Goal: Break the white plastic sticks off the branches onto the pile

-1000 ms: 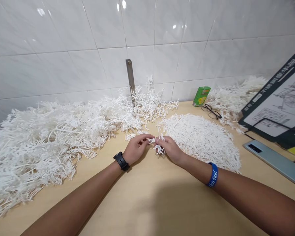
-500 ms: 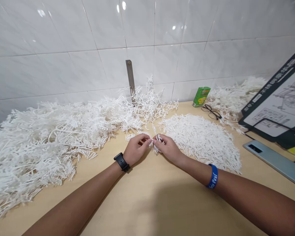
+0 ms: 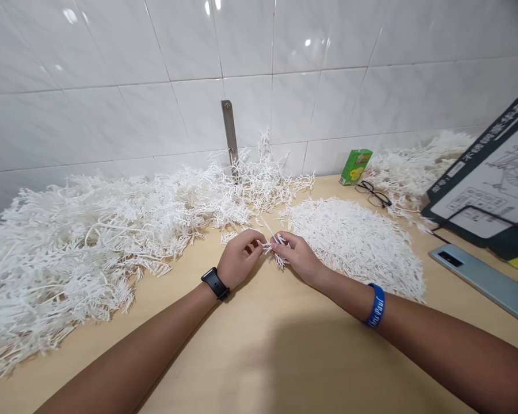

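My left hand [image 3: 240,256], with a black watch on the wrist, pinches the end of a thin white branching strand [image 3: 266,247] between thumb and fingers. Close beside it, my right hand [image 3: 300,257] is closed on a small bunch of white strands [image 3: 280,262], whose ends poke out below and above the fingers. A large tangled heap of white branching strands [image 3: 90,230] spreads on the left. To the right lies a flatter pile of short white pieces [image 3: 354,241], near my right hand.
A metal bracket [image 3: 229,132] stands against the tiled wall. A green box [image 3: 355,167], eyeglasses [image 3: 373,194] and another white heap [image 3: 414,167] are at the back right. A phone [image 3: 487,282] lies before a dark printed carton [image 3: 492,178] on the wooden table [image 3: 224,356].
My hands have drawn slightly apart, and the strand between the fingertips shows more. The bunch in my right hand has turned a little. The view has shifted slightly.
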Available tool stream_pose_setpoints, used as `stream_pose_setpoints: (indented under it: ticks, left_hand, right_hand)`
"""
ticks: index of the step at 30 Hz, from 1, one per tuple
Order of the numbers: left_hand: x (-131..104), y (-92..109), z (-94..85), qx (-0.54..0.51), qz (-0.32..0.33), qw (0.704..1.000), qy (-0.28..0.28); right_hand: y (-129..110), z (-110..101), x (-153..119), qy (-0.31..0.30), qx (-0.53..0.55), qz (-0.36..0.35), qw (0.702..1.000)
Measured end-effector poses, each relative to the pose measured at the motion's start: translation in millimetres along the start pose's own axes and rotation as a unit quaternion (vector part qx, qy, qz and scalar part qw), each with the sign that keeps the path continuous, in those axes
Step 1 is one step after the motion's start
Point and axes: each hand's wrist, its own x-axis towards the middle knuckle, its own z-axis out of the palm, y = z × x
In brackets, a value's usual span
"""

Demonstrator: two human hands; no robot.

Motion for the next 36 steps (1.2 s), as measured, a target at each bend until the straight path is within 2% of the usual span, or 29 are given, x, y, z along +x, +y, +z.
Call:
stream_pose_setpoints:
  ticks: [4, 9, 14, 25, 31, 36]
  left_hand:
    - [-3, 2, 0.0, 0.037, 0.046, 0.998, 0.002]
    - [-3, 1, 0.7, 0.036, 0.1, 0.994, 0.014]
    - [-3, 1, -0.3, 0.029, 0.142, 0.989, 0.002]
    - [-1, 0, 0.8, 0.043, 0.071, 0.996, -0.015]
    - [0, -5, 1.1, 0.063, 0.086, 0.994, 0.02]
    - [0, -10, 1.1, 0.103, 0.132, 0.984, 0.068]
  right_hand:
    - [2, -1, 1, -0.011, 0.013, 0.002, 1.0]
    - [2, -1, 2, -0.023, 0.015, 0.004, 1.0]
    - [-1, -1, 1, -0.03, 0.036, 0.03, 0.998]
    - [3, -3, 2, -0.021, 0.07, 0.046, 0.996]
    - [2, -2, 1, -0.022, 0.039, 0.01, 0.999]
    - [1, -1, 0, -0.018, -0.003, -0.029, 0.999]
